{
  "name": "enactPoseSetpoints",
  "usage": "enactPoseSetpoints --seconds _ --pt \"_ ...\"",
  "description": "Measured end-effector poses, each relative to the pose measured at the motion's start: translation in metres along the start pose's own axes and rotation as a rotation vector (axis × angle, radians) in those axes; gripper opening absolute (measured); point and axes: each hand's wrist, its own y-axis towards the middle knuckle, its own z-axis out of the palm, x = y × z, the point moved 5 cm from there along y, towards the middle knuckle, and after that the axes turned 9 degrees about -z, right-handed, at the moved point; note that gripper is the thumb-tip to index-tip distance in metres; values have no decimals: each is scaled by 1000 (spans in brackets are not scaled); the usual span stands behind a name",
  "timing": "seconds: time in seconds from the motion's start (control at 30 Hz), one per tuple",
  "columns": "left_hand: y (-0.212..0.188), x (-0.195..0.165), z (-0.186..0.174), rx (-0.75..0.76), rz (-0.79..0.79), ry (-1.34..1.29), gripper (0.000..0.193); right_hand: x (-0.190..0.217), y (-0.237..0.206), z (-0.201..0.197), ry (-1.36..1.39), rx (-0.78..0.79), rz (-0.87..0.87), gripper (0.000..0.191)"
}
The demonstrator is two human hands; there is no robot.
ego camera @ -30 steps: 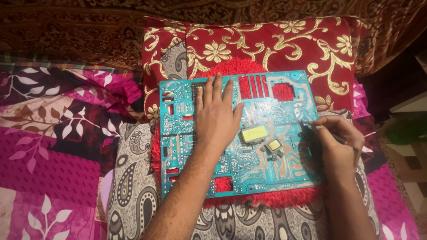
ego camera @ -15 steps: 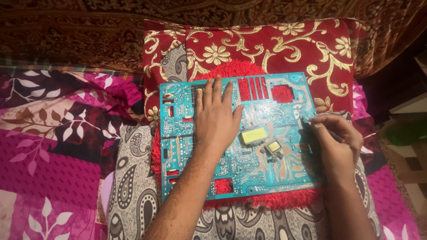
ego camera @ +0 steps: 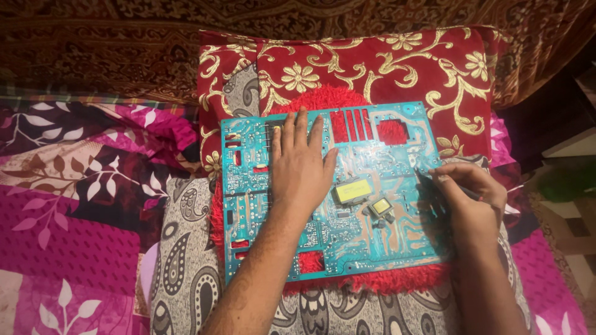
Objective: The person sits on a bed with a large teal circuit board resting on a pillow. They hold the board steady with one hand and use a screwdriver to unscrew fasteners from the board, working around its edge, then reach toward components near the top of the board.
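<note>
A large teal circuit board lies flat on a red shaggy mat, copper-trace side up, with two yellow-topped components near its middle. My left hand rests palm down on the board's upper left part, fingers spread. At the board's right edge my right hand grips a thin dark pen-like tool, whose tip touches the board.
A red cushion with gold flowers lies behind the board. A grey paisley cushion sits under the mat at the front. Pink and purple leaf-print bedding spreads to the left. A dark gap and floor lie at the right edge.
The view has shifted slightly. My right hand has edged a little along the board's right side with the tool; my left hand stays pressed on the board.
</note>
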Motion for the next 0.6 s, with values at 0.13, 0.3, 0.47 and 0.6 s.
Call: enactPoseSetpoints --seconds 0.13,0.3,0.47,0.6 --pt "0 0 -1 5 -2 -5 67 2 1 1 -52 19 -99 9" --pt "0 0 -1 10 -2 -5 66 1 2 0 -58 34 -125 11" --pt "0 0 -1 6 0 -6 66 0 0 0 -66 38 -115 10" --pt "0 0 -1 10 1 -5 66 2 1 0 -55 55 -135 9"
